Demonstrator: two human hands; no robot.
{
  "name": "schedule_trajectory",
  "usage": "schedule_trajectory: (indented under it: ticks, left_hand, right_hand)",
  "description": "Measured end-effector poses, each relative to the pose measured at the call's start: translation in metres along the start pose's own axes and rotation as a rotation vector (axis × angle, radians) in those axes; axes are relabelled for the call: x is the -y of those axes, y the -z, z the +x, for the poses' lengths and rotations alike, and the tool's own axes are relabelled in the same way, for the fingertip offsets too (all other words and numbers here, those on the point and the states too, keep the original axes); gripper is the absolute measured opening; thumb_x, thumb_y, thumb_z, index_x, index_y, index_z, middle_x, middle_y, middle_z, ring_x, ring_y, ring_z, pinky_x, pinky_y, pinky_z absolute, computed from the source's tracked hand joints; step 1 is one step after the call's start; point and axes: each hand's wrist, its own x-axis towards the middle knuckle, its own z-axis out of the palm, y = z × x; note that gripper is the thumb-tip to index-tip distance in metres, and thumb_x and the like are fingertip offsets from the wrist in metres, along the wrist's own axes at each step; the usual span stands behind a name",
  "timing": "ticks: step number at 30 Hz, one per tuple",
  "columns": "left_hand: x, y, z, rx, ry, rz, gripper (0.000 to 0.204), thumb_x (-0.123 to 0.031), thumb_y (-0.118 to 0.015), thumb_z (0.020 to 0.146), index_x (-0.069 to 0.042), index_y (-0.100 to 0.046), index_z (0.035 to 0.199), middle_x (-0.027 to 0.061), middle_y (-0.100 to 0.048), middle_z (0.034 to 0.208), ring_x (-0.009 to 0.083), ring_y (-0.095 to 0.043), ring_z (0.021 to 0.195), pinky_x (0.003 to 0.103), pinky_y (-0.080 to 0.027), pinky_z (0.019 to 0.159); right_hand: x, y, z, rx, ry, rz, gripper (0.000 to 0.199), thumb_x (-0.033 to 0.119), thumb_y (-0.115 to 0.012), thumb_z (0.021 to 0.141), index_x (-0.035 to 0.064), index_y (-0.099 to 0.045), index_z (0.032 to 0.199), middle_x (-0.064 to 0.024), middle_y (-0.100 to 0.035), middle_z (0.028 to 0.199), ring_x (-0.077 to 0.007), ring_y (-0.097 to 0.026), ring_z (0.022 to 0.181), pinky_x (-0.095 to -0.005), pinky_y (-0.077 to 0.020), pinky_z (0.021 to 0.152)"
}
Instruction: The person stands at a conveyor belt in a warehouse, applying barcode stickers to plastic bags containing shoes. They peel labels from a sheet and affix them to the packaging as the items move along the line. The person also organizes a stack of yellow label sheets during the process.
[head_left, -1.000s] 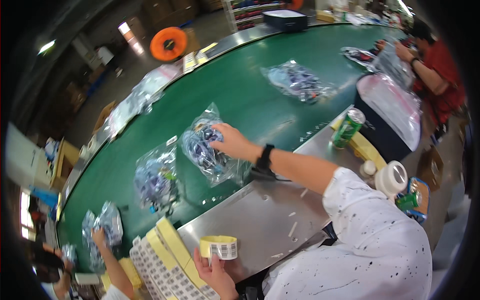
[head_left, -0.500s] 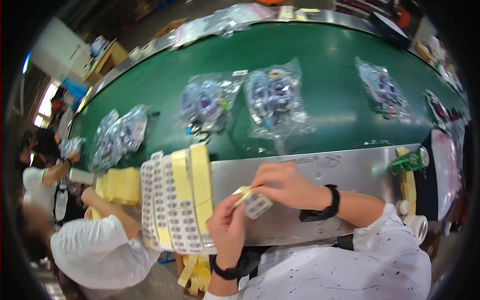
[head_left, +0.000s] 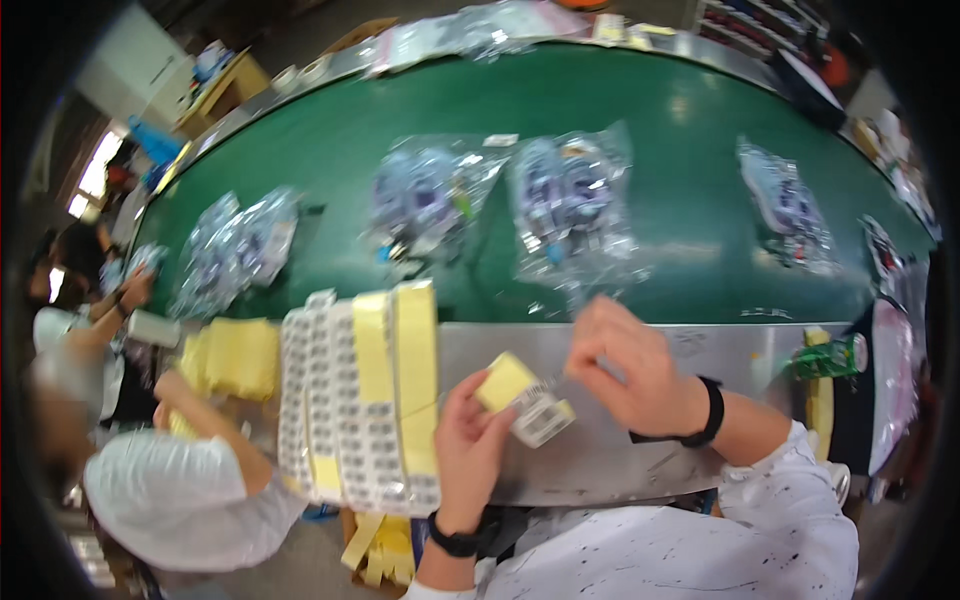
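My left hand (head_left: 468, 448) pinches a small strip of labels (head_left: 543, 419) between thumb and fingers. The strip has white stickers with black bars and a bare yellow backing part. Just right of it, my right hand (head_left: 632, 368) is raised above the metal ledge with its fingers curled together. Whether a peeled sticker sits in those fingertips is too small to tell. Left of my left hand lie long sheets of the same labels (head_left: 340, 400), with bare yellow strips among the white ones.
A green conveyor belt (head_left: 480, 90) runs beyond the metal ledge (head_left: 600, 470). Bagged light-blue shoes (head_left: 570, 195) lie on it in several clear bags. A green can (head_left: 835, 356) lies at the right. A co-worker in a white sleeve (head_left: 185, 490) sits at the left by yellow paper stacks (head_left: 240, 358).
My right hand has drawn away from the label strip, up and to the right. More yellow backing shows on the strip in my left hand. The whole view has shifted slightly.
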Motion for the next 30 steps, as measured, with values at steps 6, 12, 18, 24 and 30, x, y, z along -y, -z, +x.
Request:
schedule_trajectory:
  ticks: [6,12,18,24,30]
  left_hand:
    - [0.022,-0.013,-0.004,-0.112,0.020,0.014,0.043,0.003,-0.052,0.089,0.005,-0.042,0.130,0.0177,-0.058,0.121,0.0194,-0.061,0.103,0.027,-0.053,0.082]
    - [0.043,-0.012,-0.008,-0.164,-0.047,-0.002,0.042,0.002,-0.052,0.090,0.007,-0.042,0.130,0.0198,-0.059,0.118,0.0209,-0.061,0.103,0.029,-0.050,0.086]
    - [0.047,-0.018,-0.010,-0.208,-0.115,-0.022,0.039,0.003,-0.044,0.090,0.004,-0.045,0.129,0.0166,-0.060,0.114,0.0185,-0.060,0.099,0.026,-0.049,0.082]
    - [0.041,-0.012,-0.013,-0.127,-0.043,0.028,0.038,-0.001,-0.052,0.091,0.005,-0.047,0.128,0.0178,-0.057,0.119,0.0245,-0.055,0.108,0.033,-0.043,0.094]
    - [0.045,-0.014,-0.015,-0.155,-0.049,0.060,0.037,-0.001,-0.050,0.092,0.005,-0.047,0.128,0.0169,-0.057,0.119,0.0235,-0.055,0.108,0.033,-0.042,0.094]
  right_hand:
    - [-0.164,0.088,0.081,-0.666,-0.356,-0.126,0.049,0.014,-0.075,0.076,0.0015,-0.052,0.117,-0.0093,-0.052,0.104,-0.0194,-0.053,0.083,-0.0315,-0.0478,0.070]
    - [-0.274,0.103,0.067,-0.677,-1.020,0.596,0.085,0.000,-0.066,0.080,0.0047,-0.013,0.147,-0.0166,-0.060,0.099,-0.0244,-0.063,0.079,-0.0386,-0.0529,0.067]
    - [-0.298,0.123,0.059,-0.722,-0.929,0.459,0.067,-0.001,-0.065,0.081,0.0050,-0.033,0.139,-0.0122,-0.064,0.091,-0.0196,-0.063,0.072,-0.0326,-0.0525,0.062]
    - [-0.310,0.170,0.109,-0.499,-0.911,0.271,0.017,0.010,-0.072,0.078,0.0031,-0.063,0.091,-0.0048,-0.061,0.089,-0.0163,-0.057,0.084,-0.0305,-0.0479,0.064]
    - [-0.323,0.160,0.122,-0.173,-1.198,0.340,0.018,0.009,-0.069,0.082,-0.0018,-0.063,0.095,-0.0123,-0.058,0.101,-0.0262,-0.061,0.086,-0.0374,-0.0531,0.069]
